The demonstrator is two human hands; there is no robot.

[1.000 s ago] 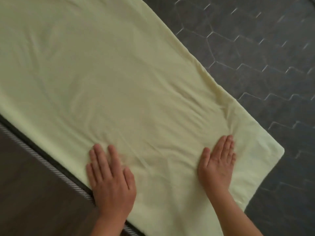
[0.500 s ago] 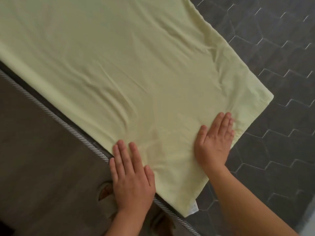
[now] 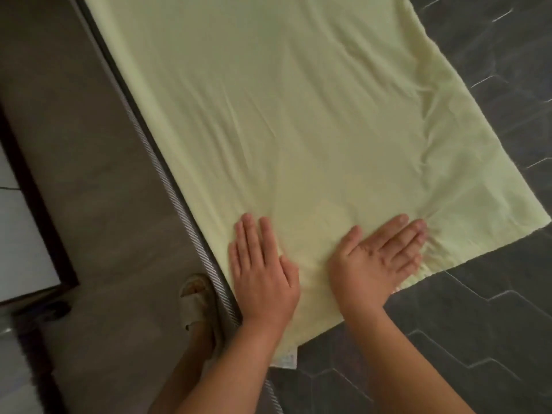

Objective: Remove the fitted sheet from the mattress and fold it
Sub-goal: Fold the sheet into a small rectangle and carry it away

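Covering most of the view, one pale yellow sheet (image 3: 298, 130) lies spread flat on one dark mattress (image 3: 493, 309) with a hexagon-stitched top. The sheet's long left edge runs just beside the mattress's striped piping (image 3: 167, 186), and its near end stops short of the mattress corner, leaving dark quilting bare to the right and below. Soft creases cross the cloth, thickest by the right edge. Beyond the piping lies one stretch of grey-brown floor (image 3: 74, 130), with a dark-framed pale panel at the far left — too blurred to tell more.

Two hands rest on the sheet's near end, well inside its edges. The left hand (image 3: 263, 270) lies palm down near the piping, fingers straight and close together, pressing flat on the cloth — no grip closed on anything. The right hand (image 3: 376, 258) lies just beside it, tilted onto its outer edge with the palm partly showing, fingers straight and lightly spread against small bunched folds.

One foot in a light sandal (image 3: 197, 297) stands on the floor, touching the piping. One small white tag (image 3: 286, 358) shows at the sheet's near corner.
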